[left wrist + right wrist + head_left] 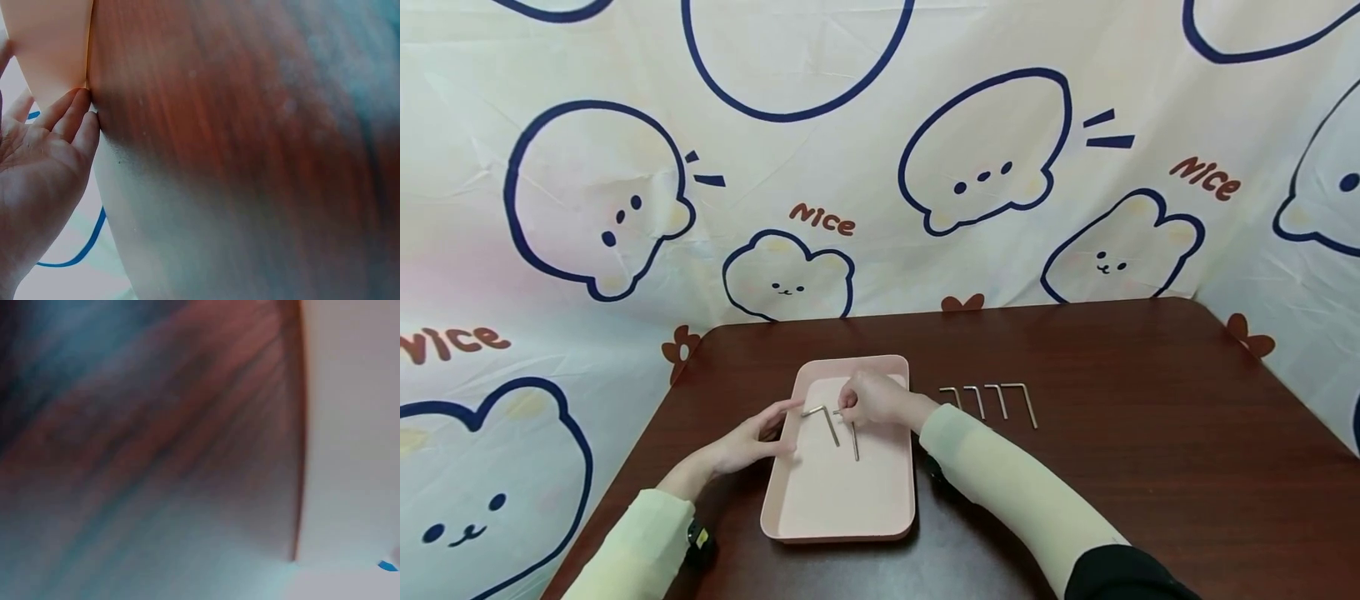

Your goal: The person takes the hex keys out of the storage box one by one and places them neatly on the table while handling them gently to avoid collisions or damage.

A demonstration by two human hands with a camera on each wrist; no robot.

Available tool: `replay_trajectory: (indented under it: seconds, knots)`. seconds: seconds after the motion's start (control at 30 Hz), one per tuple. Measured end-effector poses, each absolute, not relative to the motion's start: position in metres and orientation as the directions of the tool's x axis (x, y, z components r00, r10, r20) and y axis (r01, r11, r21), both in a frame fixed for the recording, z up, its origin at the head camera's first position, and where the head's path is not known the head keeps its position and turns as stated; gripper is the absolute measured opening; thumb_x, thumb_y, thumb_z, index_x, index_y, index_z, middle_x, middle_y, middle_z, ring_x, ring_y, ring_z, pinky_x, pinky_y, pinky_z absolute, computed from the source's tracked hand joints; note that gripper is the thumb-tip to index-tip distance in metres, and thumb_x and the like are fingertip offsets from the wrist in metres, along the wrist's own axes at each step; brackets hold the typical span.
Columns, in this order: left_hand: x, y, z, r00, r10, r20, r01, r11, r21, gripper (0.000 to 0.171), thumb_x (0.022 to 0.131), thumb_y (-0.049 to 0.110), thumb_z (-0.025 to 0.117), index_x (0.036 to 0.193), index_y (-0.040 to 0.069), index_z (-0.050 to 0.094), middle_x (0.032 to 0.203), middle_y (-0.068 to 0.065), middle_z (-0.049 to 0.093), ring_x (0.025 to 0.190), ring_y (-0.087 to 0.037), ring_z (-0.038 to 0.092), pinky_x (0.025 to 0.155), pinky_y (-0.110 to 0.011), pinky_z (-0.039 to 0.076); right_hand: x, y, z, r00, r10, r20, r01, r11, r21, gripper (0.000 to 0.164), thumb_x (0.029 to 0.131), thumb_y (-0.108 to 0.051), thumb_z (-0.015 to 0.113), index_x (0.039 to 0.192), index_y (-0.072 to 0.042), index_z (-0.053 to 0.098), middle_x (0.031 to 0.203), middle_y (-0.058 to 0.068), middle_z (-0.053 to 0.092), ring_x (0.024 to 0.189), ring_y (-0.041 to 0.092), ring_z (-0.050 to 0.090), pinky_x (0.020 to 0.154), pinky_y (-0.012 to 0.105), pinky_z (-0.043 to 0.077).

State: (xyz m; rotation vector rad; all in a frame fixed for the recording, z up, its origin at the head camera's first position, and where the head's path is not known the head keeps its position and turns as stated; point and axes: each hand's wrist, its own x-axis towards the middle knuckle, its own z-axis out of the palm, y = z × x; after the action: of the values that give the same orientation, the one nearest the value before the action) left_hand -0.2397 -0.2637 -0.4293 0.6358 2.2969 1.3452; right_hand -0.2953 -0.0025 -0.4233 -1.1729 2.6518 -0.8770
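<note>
A pale pink tray (842, 508) lies lengthwise on the table. My right hand (876, 398) is over its upper part, pinching the short-arm end of an L-shaped hex key (855, 443) between thumb and fingers; the long arm points down the tray. Just left of it, a second hex key (831, 427) lies in the tray. At the tray's left side, my left hand (741, 443) touches the wall with extended fingers, also seen as the hand (47, 156) against the tray (56, 44) in the left wrist view. The right wrist view shows the tray's side (356, 425), with the right hand almost wholly out of frame.
To the right of the tray, several more hex keys (1000, 400) lie in a row on the dark brown wooden table (1150, 467). A cloth printed with cartoon bears (985, 175) hangs behind the table and along its sides.
</note>
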Motion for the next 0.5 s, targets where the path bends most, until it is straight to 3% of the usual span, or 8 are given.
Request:
replay_trajectory:
  seconds: [0.2, 0.37, 0.5]
  knots:
    - [-0.241, -0.263, -0.428, -0.813, 0.573, -0.106, 0.186, 0.428, 0.884, 0.070, 0.093, 0.009, 0.066, 0.150, 0.000, 0.027, 0.153, -0.027, 0.025, 0.142, -0.042, 0.017, 0.110, -0.059, 0.017, -0.298, -0.001, -0.404, -0.644, -0.755, 0.121, -0.637, 0.442, -0.632, 0.008, 0.089, 0.000, 0.066, 0.084, 0.000, 0.073, 0.066, -0.008, 0.056, 0.062, 0.003, 0.046, 0.062, 0.014, 0.040]
    - [-0.242, -0.263, -0.429, -0.819, 0.561, -0.122, 0.167, 0.436, 0.884, 0.071, 0.093, 0.011, 0.067, 0.150, 0.002, 0.027, 0.154, -0.026, 0.024, 0.143, -0.041, 0.016, 0.111, -0.058, 0.017, -0.297, 0.005, -0.390, -0.652, -0.750, 0.109, -0.668, 0.501, -0.549, 0.010, 0.092, -0.005, 0.066, 0.087, -0.004, 0.075, 0.068, -0.004, 0.063, 0.062, 0.003, 0.049, 0.066, 0.018, 0.040]
    - [-0.241, -0.264, -0.431, -0.818, 0.562, -0.123, 0.169, 0.439, 0.883, 0.071, 0.093, 0.011, 0.066, 0.150, 0.001, 0.026, 0.154, -0.027, 0.024, 0.142, -0.042, 0.016, 0.110, -0.059, 0.017, -0.297, 0.011, -0.385, -0.677, -0.731, 0.089, -0.665, 0.554, -0.501, 0.012, 0.093, -0.010, 0.066, 0.088, -0.008, 0.076, 0.068, -0.004, 0.065, 0.061, 0.004, 0.050, 0.057, 0.020, 0.037]
